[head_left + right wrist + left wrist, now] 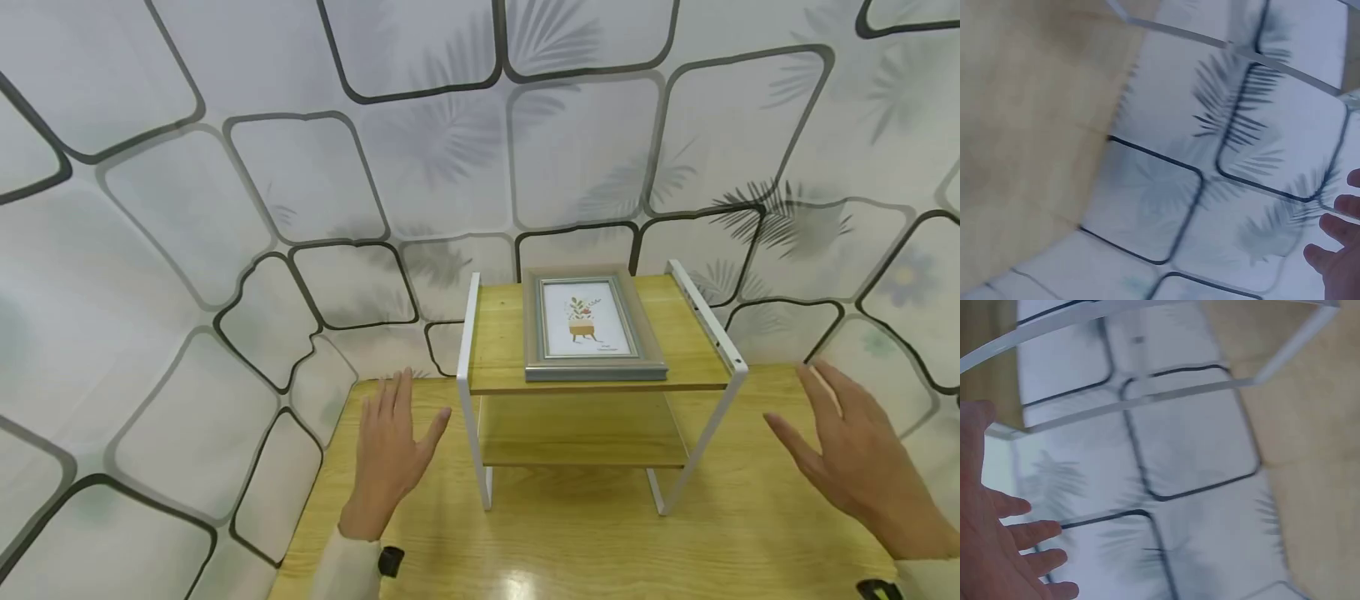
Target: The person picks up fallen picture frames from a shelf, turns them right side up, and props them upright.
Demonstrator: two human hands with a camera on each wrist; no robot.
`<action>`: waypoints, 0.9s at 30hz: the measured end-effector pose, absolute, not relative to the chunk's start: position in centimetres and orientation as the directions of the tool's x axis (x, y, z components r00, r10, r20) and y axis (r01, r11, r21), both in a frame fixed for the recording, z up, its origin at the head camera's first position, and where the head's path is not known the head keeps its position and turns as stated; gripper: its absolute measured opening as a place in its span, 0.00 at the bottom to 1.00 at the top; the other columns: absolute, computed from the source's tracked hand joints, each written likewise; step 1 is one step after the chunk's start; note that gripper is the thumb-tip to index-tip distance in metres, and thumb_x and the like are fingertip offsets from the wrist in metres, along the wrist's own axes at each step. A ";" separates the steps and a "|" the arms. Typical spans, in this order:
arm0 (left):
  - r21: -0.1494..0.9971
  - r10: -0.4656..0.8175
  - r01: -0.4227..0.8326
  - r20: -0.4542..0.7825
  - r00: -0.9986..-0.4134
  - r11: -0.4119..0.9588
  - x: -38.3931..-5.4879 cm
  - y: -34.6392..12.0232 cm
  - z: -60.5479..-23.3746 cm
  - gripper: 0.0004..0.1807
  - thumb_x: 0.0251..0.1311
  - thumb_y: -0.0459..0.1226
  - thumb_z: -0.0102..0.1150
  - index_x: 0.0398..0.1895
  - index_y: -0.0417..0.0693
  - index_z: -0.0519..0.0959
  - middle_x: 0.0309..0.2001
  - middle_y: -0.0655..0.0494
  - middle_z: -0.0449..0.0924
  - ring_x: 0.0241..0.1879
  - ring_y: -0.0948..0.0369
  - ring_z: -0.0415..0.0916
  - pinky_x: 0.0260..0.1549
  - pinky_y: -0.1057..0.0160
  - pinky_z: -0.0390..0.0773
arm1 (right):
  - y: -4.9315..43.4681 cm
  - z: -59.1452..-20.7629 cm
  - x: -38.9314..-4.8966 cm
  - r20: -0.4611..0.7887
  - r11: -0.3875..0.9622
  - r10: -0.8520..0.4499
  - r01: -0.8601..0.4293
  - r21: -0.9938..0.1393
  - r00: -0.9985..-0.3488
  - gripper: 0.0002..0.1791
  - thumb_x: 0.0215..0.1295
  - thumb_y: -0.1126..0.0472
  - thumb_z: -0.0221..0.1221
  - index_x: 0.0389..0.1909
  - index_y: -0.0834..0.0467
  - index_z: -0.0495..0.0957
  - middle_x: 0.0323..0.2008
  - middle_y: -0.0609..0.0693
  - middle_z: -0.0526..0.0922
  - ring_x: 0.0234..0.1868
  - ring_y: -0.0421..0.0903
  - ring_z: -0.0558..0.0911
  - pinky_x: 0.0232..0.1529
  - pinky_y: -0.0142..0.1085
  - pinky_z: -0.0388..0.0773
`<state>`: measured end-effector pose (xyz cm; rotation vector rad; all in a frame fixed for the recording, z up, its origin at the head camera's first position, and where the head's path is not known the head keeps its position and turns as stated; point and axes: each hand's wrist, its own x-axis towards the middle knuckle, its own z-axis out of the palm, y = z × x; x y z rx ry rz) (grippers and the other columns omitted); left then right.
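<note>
A small two-tier shelf [498, 333] with white side frames and yellow wooden boards stands between my hands in the head view. On its top board lies a picture frame [540, 371] with a plant print, face up. My left hand [388, 450] is held out left of the shelf, fingers extended and thumb apart, holding nothing. To the right of the shelf, my right hand [862, 450] is likewise stretched out and bare. The left wrist view shows the white side frame [1085, 415] beyond the fingers. In the right wrist view, only the fingertips [1338, 228] show at the edge.
The shelf stands on a wooden tabletop [570, 550]. Patterned cloth [442, 183] with dark outlines and leaf prints rises behind the table and along its left and right sides. The lower shelf board [577, 429] sits under the top one.
</note>
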<state>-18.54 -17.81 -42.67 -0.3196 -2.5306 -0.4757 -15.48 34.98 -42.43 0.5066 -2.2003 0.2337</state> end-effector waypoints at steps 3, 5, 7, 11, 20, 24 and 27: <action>0.303 0.124 0.355 0.582 -0.804 0.884 -19.1 -17.2 -39.7 0.44 0.69 0.57 0.57 0.76 0.35 0.60 0.71 0.36 0.66 0.72 0.36 0.58 0.69 0.35 0.58 | 34.7 -39.5 -16.1 0.797 0.919 -0.262 -0.393 0.034 -0.545 0.52 0.75 0.28 0.36 0.67 0.77 0.66 0.59 0.79 0.70 0.54 0.78 0.71 0.51 0.71 0.69; 0.328 0.124 0.381 0.595 -0.794 0.865 -19.4 -16.6 -37.9 0.43 0.70 0.57 0.55 0.77 0.37 0.60 0.71 0.38 0.66 0.74 0.38 0.56 0.71 0.38 0.56 | 34.3 -37.7 -16.4 0.800 0.930 -0.252 -0.365 0.044 -0.545 0.53 0.75 0.27 0.34 0.68 0.76 0.65 0.60 0.79 0.70 0.54 0.78 0.71 0.53 0.71 0.69; 0.337 0.131 0.404 0.608 -0.783 0.850 -19.6 -15.9 -36.3 0.43 0.71 0.58 0.52 0.77 0.38 0.59 0.72 0.40 0.66 0.75 0.40 0.55 0.72 0.41 0.55 | 33.6 -35.9 -16.7 0.805 0.934 -0.240 -0.355 0.040 -0.542 0.53 0.74 0.27 0.34 0.68 0.76 0.65 0.60 0.78 0.70 0.54 0.77 0.71 0.54 0.71 0.69; 0.341 0.145 0.449 0.641 -0.753 0.826 -19.7 -14.2 -33.5 0.40 0.72 0.57 0.49 0.76 0.40 0.63 0.70 0.40 0.69 0.75 0.41 0.55 0.73 0.44 0.55 | 32.0 -33.0 -17.7 0.813 0.925 -0.229 -0.380 0.011 -0.535 0.55 0.72 0.24 0.36 0.69 0.74 0.65 0.61 0.76 0.70 0.55 0.77 0.71 0.55 0.70 0.68; 0.265 0.211 0.461 0.629 -0.748 0.847 -19.4 -9.9 -28.3 0.36 0.71 0.57 0.52 0.67 0.36 0.73 0.60 0.40 0.79 0.72 0.42 0.60 0.72 0.44 0.57 | 27.2 -28.8 -19.2 0.739 0.874 -0.233 -0.470 -0.126 -0.632 0.46 0.73 0.34 0.51 0.70 0.73 0.65 0.59 0.76 0.72 0.58 0.74 0.71 0.56 0.67 0.66; 0.242 0.216 0.354 0.457 -0.863 0.903 -19.3 -7.8 -26.8 0.40 0.71 0.63 0.47 0.67 0.37 0.73 0.60 0.41 0.79 0.73 0.43 0.58 0.72 0.45 0.54 | 25.1 -27.6 -19.6 0.664 0.861 -0.261 -0.480 -0.168 -0.700 0.42 0.73 0.43 0.58 0.69 0.75 0.64 0.58 0.75 0.73 0.59 0.73 0.71 0.59 0.66 0.65; 0.198 0.217 0.293 0.332 -0.918 0.936 -19.5 -6.6 -26.4 0.40 0.71 0.66 0.43 0.60 0.39 0.77 0.57 0.43 0.80 0.72 0.45 0.59 0.72 0.46 0.54 | 23.6 -27.3 -20.2 0.592 0.879 -0.289 -0.453 -0.148 -0.753 0.43 0.73 0.42 0.58 0.67 0.77 0.65 0.57 0.76 0.74 0.59 0.73 0.71 0.60 0.66 0.65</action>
